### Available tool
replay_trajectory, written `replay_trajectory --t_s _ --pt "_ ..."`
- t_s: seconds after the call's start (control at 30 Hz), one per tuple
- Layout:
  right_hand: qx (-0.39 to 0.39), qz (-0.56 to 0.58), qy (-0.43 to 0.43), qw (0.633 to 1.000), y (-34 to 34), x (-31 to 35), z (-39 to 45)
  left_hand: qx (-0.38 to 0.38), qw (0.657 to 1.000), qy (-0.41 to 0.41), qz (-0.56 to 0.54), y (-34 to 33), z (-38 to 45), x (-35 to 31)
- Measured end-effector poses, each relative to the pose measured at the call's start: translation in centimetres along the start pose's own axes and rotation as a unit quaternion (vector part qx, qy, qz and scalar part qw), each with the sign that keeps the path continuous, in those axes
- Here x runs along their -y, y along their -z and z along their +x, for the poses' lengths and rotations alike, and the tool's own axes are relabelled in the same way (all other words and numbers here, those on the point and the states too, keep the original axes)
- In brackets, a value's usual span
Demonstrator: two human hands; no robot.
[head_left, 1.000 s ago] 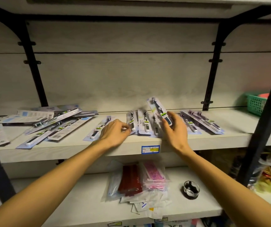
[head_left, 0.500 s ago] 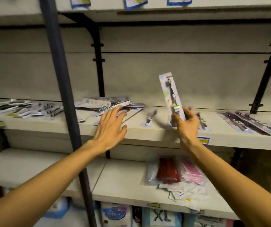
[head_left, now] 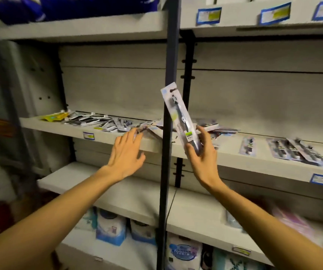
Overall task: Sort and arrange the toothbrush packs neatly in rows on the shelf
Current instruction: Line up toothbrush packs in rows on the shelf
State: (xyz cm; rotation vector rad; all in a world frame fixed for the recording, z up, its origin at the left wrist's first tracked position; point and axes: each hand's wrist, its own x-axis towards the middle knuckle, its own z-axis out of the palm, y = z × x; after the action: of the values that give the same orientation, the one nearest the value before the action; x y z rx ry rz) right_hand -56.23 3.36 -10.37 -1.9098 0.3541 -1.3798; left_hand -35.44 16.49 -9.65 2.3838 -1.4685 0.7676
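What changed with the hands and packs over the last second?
The right hand lifted one toothbrush pack off the shelf and carried it leftward, upright. The left hand let go, now open near the scattered packs. The neat row stayed put.

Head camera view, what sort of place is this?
Probably a shop aisle: price labels on the shelf edges, toothbrush packs laid out for sale, packaged goods stocked below.
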Motion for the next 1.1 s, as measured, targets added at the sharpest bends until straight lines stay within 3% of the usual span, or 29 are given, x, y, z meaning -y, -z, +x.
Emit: replay_trajectory --t_s 0.2,0.4,0.57,0.67,0.8,0.93,1.1 --pt "0.047 0.009 -0.006 0.999 -9.5 0.1 1.9 0.061 0.993 0.101 -0.01 -1.5 0.2 8.3" --pt "0.081 -0.053 -0.054 0.994 -18.9 -2.5 7.4 0.133 0.985 0.113 -0.009 -4.0 3.6 14.8" --pt "0.09 -0.162 -0.122 0.975 -24.9 -6.2 13.8 0.122 0.99 0.071 -0.005 -6.5 7.8 19.1" --pt "0.103 -0.208 -0.114 0.966 -27.5 -8.1 17.3 0.112 0.993 0.04 -0.002 -7.9 11.7 21.4" --pt "0.146 -0.247 -0.089 0.954 -30.6 -10.3 20.1 0.122 0.99 0.062 -0.023 -10.5 16.0 22.7" --pt "0.199 -0.345 -0.023 0.917 -32.7 -11.2 21.0 0.116 0.991 0.065 -0.023 -13.0 18.2 23.8" --pt "0.212 -0.317 -0.031 0.924 -33.6 -12.5 22.2 0.119 0.987 0.052 -0.09 -15.2 19.8 25.6"
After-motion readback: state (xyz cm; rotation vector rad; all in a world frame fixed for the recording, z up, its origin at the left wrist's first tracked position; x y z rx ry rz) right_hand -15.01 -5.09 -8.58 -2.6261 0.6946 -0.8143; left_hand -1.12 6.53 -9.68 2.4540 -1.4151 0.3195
